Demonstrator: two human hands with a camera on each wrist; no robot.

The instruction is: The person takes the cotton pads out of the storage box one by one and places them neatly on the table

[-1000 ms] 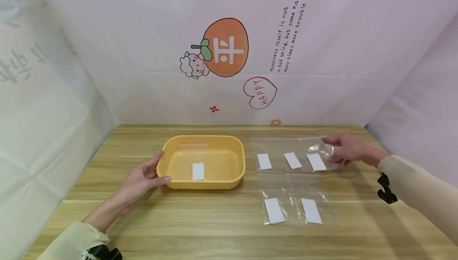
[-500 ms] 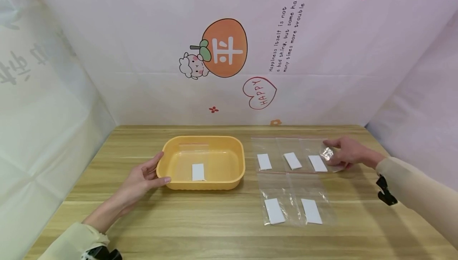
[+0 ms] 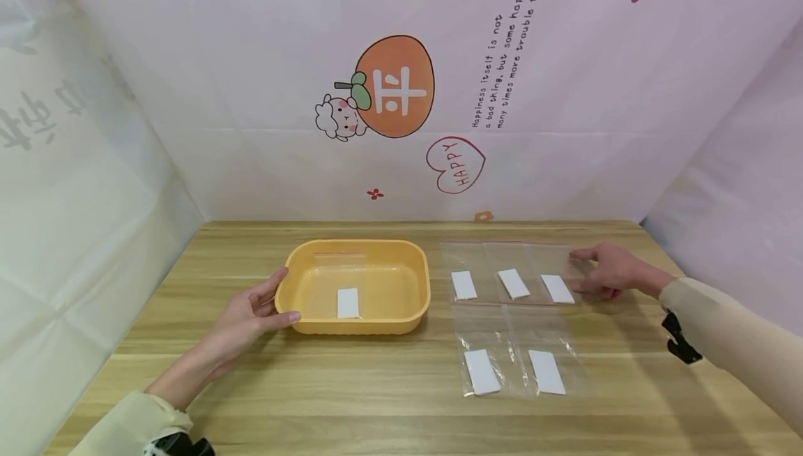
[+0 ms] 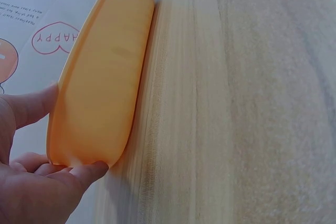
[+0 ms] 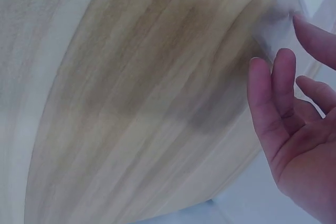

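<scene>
My left hand [image 3: 254,313] grips the left end of a yellow plastic basin [image 3: 360,326], thumb and fingers spread along its wall and rim. Inside the basin lies a clear zip bag [image 3: 339,271] with a white card [image 3: 348,303]. In the left wrist view, fingertips [image 4: 97,169] press against the basin's end. To the right, my right hand [image 3: 611,271] touches the right edge of a clear zip bag [image 3: 546,259] holding a white card [image 3: 557,289]. Its fingers are loosely bent, and in the right wrist view a fingertip [image 5: 298,20] meets the plastic.
Two more bagged white cards [image 3: 464,285] [image 3: 514,283] lie left of that bag in the back row. In front are two further bags with cards [image 3: 482,371] [image 3: 547,371]. The wooden table [image 3: 351,393] meets a printed white cloth backdrop [image 3: 263,163] behind.
The right-hand bag's wrinkled edge has flattened, and its card has shifted slightly right and toward the front. My right hand moved slightly at the edge; my left stays on the basin.
</scene>
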